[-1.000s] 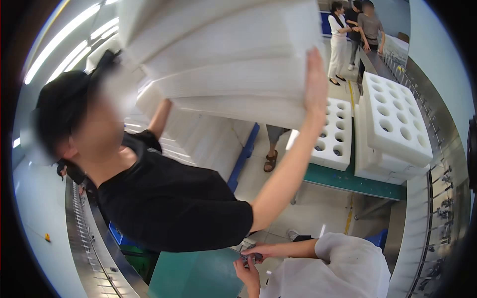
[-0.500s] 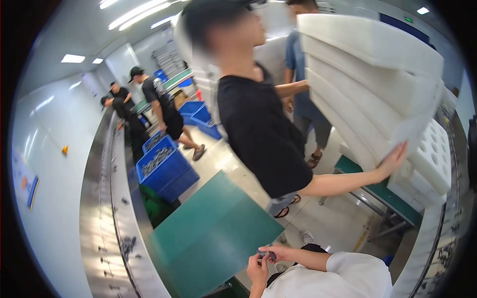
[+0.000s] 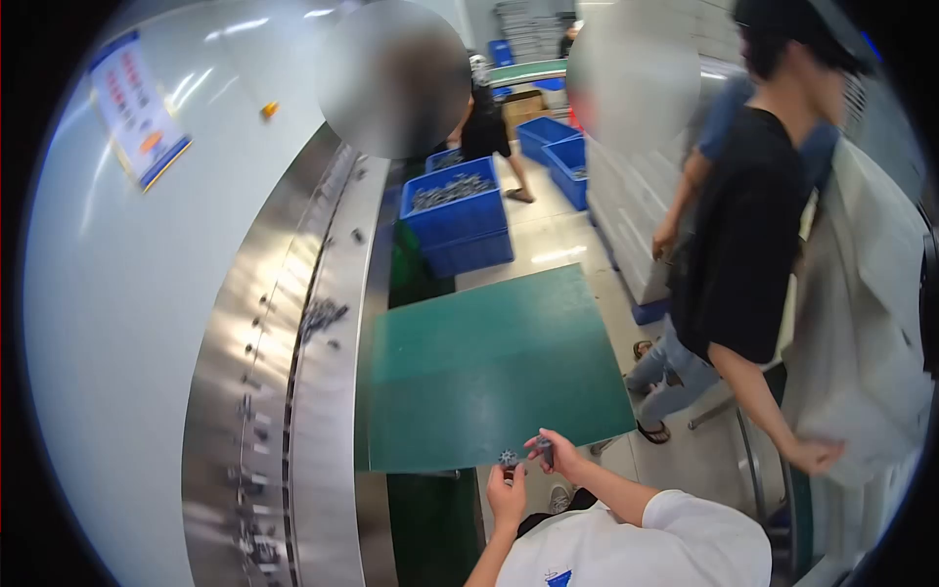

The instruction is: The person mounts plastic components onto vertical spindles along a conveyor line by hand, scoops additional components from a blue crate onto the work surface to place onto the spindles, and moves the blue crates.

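My left hand (image 3: 506, 496) is closed on a small grey toothed part (image 3: 508, 457), pinched upright between the fingertips at the near edge of the green table (image 3: 489, 372). Just to the right, my right hand (image 3: 562, 456) has its fingers wrapped round a dark grey part (image 3: 546, 449), whose exact kind I cannot make out. The two parts are apart from each other.
Along the left runs a metal conveyor line (image 3: 328, 411) with a pile of small grey parts (image 3: 321, 317). Blue crates (image 3: 460, 225) of grey parts stand beyond the table. A person in black (image 3: 738, 235) carries stacked white trays (image 3: 861, 342) on the right.
My view has turned left. My hands have moved apart, and the toothed part now shows in the left one. The person with the white trays has shifted to the right in view.
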The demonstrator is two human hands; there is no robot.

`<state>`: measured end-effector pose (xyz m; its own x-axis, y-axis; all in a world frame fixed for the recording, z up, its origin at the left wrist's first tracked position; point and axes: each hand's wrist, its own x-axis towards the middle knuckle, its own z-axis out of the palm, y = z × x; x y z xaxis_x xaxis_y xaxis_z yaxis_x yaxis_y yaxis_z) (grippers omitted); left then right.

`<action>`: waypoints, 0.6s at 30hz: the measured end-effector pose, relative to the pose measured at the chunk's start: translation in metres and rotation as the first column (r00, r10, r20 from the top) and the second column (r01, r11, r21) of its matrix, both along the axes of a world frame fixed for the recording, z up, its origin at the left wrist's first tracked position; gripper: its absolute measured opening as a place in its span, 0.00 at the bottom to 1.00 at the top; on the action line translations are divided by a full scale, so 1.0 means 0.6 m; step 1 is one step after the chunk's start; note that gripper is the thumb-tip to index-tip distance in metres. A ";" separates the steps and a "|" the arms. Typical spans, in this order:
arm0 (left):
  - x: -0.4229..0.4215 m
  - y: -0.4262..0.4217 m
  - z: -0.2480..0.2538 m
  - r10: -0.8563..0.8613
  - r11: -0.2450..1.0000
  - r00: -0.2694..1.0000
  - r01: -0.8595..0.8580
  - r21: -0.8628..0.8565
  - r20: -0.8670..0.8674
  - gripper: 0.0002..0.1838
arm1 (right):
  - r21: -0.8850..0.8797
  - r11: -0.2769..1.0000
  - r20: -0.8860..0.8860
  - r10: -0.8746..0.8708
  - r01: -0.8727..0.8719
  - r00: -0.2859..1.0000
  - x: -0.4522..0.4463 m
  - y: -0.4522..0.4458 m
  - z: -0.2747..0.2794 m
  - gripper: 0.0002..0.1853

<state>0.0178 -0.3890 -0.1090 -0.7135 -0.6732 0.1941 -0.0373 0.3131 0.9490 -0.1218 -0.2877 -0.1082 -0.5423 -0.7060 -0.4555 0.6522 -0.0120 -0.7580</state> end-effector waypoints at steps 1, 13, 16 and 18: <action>0.030 -0.015 -0.017 0.029 0.993 1.000 -0.029 0.113 0.000 0.12 | -0.011 1.000 0.021 0.011 -0.011 1.000 0.019 -0.016 -0.015 0.25; 0.115 -0.014 -0.110 0.202 0.254 0.973 -0.164 0.953 0.114 0.14 | 0.124 0.988 0.403 0.039 -0.097 0.914 0.008 -0.134 -0.061 0.13; 0.154 -0.035 -0.127 0.313 0.226 0.941 -0.207 0.952 0.130 0.14 | 0.100 0.980 0.348 0.128 -0.173 0.929 0.011 -0.178 -0.056 0.16; 0.189 -0.078 -0.148 0.446 0.230 0.882 -0.277 0.933 0.152 0.14 | 0.112 0.965 0.320 0.191 -0.237 0.928 0.035 -0.220 -0.044 0.17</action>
